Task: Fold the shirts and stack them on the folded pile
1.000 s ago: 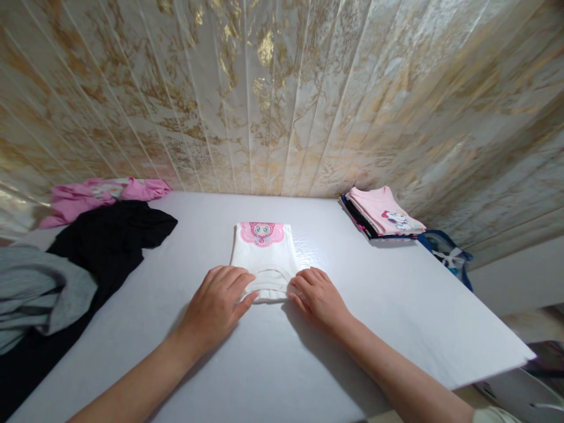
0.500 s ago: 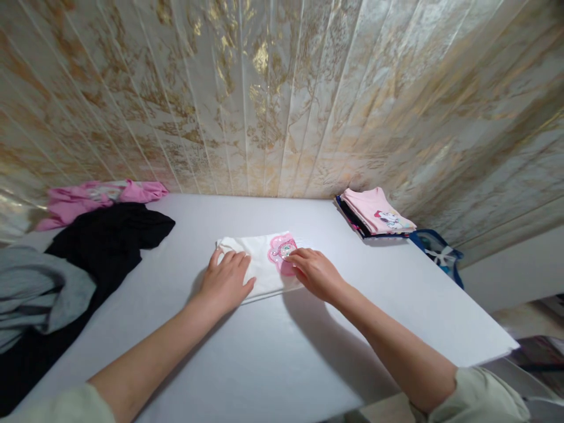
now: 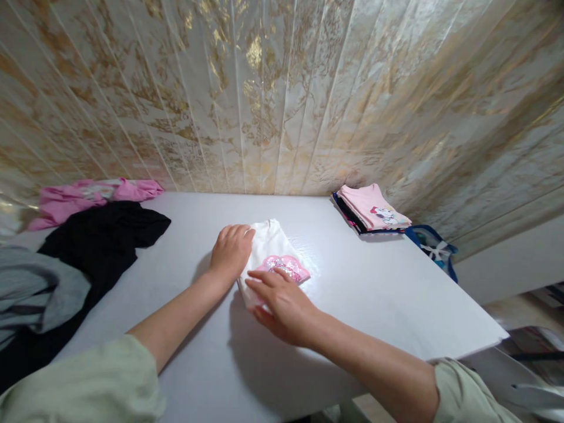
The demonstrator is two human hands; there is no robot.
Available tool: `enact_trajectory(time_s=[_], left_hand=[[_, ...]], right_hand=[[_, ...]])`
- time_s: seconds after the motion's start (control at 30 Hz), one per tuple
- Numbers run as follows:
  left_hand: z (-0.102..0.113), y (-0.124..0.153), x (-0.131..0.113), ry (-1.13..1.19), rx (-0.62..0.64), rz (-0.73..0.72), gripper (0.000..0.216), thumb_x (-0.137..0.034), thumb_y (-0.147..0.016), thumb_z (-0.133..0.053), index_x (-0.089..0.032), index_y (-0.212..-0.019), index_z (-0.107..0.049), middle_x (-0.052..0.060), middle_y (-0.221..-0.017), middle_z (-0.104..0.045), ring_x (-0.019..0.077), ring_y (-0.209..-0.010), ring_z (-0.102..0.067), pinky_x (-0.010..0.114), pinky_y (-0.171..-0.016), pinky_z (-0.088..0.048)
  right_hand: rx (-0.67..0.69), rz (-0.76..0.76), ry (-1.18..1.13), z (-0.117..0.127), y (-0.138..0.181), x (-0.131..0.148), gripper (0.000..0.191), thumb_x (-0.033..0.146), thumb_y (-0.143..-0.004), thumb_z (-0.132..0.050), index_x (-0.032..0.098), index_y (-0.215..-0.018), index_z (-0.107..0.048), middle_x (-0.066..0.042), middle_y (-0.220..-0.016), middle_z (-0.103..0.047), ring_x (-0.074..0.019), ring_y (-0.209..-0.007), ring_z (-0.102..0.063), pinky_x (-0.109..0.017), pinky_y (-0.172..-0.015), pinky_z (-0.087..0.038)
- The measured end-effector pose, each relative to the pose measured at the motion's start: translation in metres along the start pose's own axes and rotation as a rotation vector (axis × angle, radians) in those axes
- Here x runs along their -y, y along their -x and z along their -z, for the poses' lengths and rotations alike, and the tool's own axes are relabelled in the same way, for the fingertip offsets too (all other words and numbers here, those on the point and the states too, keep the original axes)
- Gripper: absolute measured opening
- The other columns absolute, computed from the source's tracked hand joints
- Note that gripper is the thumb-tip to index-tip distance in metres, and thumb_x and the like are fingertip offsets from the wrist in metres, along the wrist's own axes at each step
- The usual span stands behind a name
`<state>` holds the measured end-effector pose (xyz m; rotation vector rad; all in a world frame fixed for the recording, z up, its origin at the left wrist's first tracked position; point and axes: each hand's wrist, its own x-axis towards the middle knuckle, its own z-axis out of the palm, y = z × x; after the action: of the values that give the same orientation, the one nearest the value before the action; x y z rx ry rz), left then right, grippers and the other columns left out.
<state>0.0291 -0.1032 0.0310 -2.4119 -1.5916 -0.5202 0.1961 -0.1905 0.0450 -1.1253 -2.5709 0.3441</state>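
A folded white shirt (image 3: 268, 244) with a pink cartoon print (image 3: 284, 268) lies in the middle of the white table (image 3: 352, 294). My left hand (image 3: 230, 251) rests on the shirt's left edge, fingers curved over it. My right hand (image 3: 282, 305) lies on the shirt's near end just below the print, fingers stretched out and together, thumb under the edge. Both hands touch the shirt.
A stack of folded clothes with a pink shirt on top (image 3: 372, 208) sits at the table's far right. A black garment (image 3: 101, 235), a pink one (image 3: 88, 197) and a grey one (image 3: 30, 294) lie heaped at the left. A blue bag (image 3: 434, 249) hangs past the right edge.
The shirt has been turned clockwise on the table, so the pink print went from the far end to the near right. My left hand moved to the far left edge, my right hand nearer to me.
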Motion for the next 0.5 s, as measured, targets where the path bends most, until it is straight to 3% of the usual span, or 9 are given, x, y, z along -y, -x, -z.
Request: enact_trajectory(time_s=[0.07, 0.13, 0.23, 0.33, 0.5], left_hand=[[0.007, 0.015, -0.013, 0.146, 0.063, -0.025, 0.027, -0.015, -0.092, -0.041, -0.015, -0.108, -0.063, 0.011, -0.113, -0.065, 0.0242, -0.110, -0.057, 0.039, -0.097, -0.044], [0.010, 0.035, -0.027, 0.293, 0.141, -0.090, 0.025, -0.021, -0.094, -0.041, -0.017, -0.107, -0.062, 0.009, -0.109, -0.066, 0.0215, -0.105, -0.059, 0.035, -0.092, -0.048], [0.002, 0.060, -0.043, 0.374, 0.192, -0.208, 0.033, -0.028, -0.091, -0.051, -0.018, -0.122, -0.056, 0.010, -0.126, -0.062, 0.0228, -0.117, -0.056, 0.038, -0.099, -0.047], [-0.012, 0.071, -0.042, 0.320, 0.185, -0.235, 0.045, -0.017, -0.088, -0.050, -0.018, -0.134, -0.049, 0.010, -0.136, -0.057, 0.0231, -0.125, -0.052, 0.040, -0.105, -0.043], [-0.015, 0.077, -0.011, 0.274, 0.198, -0.234, 0.047, -0.009, -0.090, -0.037, -0.023, -0.132, -0.052, 0.005, -0.137, -0.058, 0.0174, -0.124, -0.054, 0.036, -0.105, -0.043]], right_hand=[[-0.068, -0.104, 0.039, 0.007, 0.003, -0.023, 0.035, 0.025, -0.095, -0.047, 0.019, -0.129, -0.054, -0.011, -0.136, -0.055, -0.0217, -0.123, -0.051, -0.044, -0.108, -0.031], [-0.045, -0.178, 0.085, 0.010, 0.011, -0.047, 0.035, 0.025, -0.096, -0.047, 0.020, -0.130, -0.054, -0.011, -0.135, -0.056, -0.0216, -0.124, -0.051, -0.044, -0.107, -0.034], [0.025, -0.161, 0.120, 0.002, 0.024, -0.070, 0.046, 0.029, -0.094, -0.053, 0.020, -0.138, -0.048, -0.012, -0.141, -0.050, -0.0229, -0.132, -0.044, -0.044, -0.108, -0.036], [0.041, -0.150, 0.138, -0.011, 0.034, -0.071, 0.060, 0.029, -0.088, -0.060, 0.015, -0.143, -0.041, -0.014, -0.148, -0.041, -0.0256, -0.139, -0.034, -0.043, -0.112, -0.033], [0.084, -0.131, 0.095, -0.016, 0.039, -0.051, 0.066, 0.031, -0.086, -0.060, 0.016, -0.146, -0.037, -0.014, -0.150, -0.039, -0.0261, -0.139, -0.034, -0.047, -0.113, -0.031]])
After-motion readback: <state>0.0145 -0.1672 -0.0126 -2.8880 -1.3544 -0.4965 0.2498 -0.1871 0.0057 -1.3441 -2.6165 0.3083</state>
